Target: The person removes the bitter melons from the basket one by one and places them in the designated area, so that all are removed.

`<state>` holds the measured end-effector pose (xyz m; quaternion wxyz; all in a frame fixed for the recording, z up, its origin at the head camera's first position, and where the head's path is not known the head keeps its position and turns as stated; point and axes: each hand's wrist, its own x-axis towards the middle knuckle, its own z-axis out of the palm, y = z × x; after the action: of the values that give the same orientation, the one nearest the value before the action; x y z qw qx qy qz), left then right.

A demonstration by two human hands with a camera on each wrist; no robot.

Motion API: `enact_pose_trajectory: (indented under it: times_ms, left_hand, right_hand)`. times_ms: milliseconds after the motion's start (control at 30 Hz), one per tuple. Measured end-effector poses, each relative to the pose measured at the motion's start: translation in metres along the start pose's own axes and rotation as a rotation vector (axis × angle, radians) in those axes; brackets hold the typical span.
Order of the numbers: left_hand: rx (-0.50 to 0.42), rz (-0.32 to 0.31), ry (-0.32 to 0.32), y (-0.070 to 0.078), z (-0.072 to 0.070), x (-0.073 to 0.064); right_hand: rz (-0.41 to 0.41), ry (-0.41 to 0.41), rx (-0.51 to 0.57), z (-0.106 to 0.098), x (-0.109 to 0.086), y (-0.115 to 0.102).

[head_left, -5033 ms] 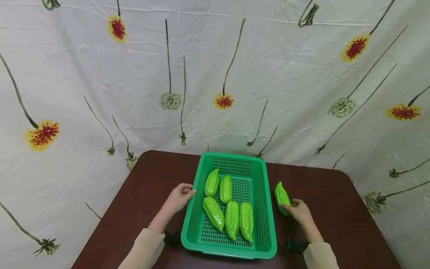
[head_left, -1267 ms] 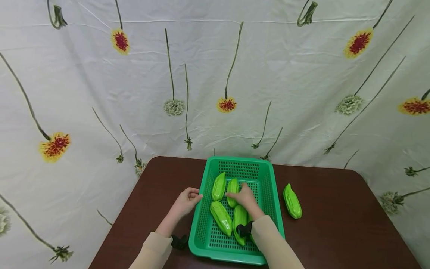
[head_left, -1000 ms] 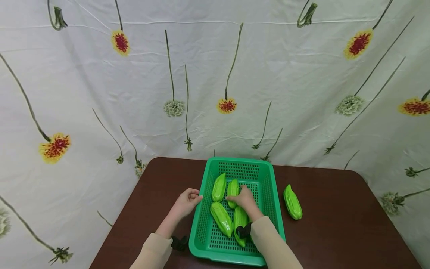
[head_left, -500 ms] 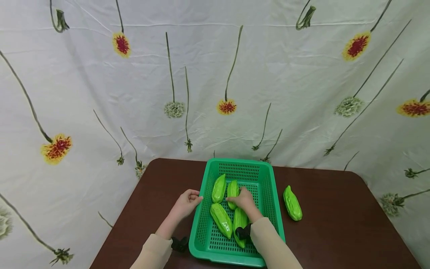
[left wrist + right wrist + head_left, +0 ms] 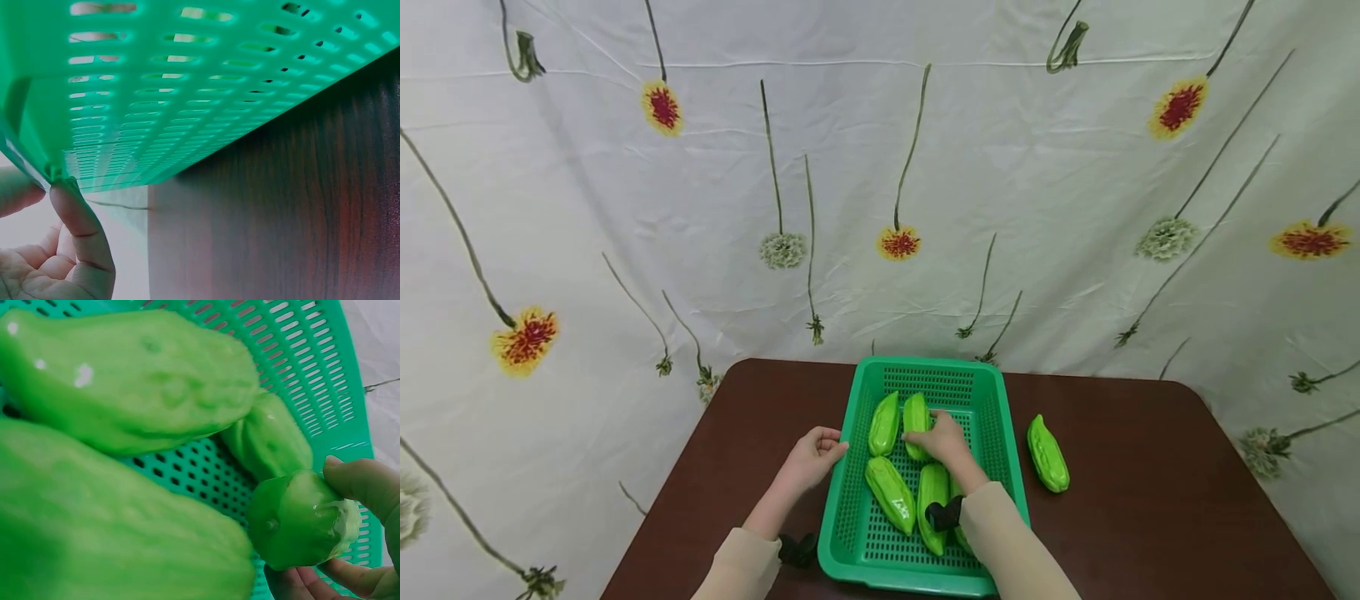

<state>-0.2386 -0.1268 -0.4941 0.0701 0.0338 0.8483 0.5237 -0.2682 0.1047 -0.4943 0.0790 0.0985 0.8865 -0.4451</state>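
Note:
In the head view, a green plastic basket [image 5: 940, 584] holds several light green bitter melons [image 5: 891, 495]. My left hand [image 5: 808, 458] pinches its left rim; in the left wrist view, thumb and forefinger [image 5: 81, 225] meet at the rim. My right hand [image 5: 946, 440] reaches inside and grips the bitter melon [image 5: 915, 417] at the upper middle. The right wrist view shows that bitter melon [image 5: 300, 519] end-on, thumb on one side and fingers on the other. Part of another bitter melon is hidden under the right forearm.
One more bitter melon [image 5: 1048, 454] lies on the dark brown table [image 5: 1135, 483], right of the basket. A white cloth [image 5: 850, 167] with printed flowers hangs behind the table. Black straps sit at both wrists.
Five seconds ago my right hand was at the bitter melon on the table; it moved left into the basket. The gripped bitter melon has just shifted slightly toward the back. The left hand stayed at the rim.

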Motion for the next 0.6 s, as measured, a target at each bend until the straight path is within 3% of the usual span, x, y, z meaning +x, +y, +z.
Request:
enact_pose_trajectory:
  times_ms: [200, 433, 600]
  left_hand:
    - [0.003, 0.043, -0.004, 0.001, -0.001, -0.002]
    - [0.019, -0.029, 0.003, 0.004, -0.001, 0.002]
    - [0.029, -0.030, 0.007, 0.004, -0.001, 0.004]
  right_hand:
    - [-0.062, 0.010, 0.007, -0.013, -0.003, -0.009]
    - [-0.098, 0.027, 0.021, -0.036, -0.007, -0.022]
    - [-0.113, 0.026, 0.052, -0.050, -0.011, -0.028]
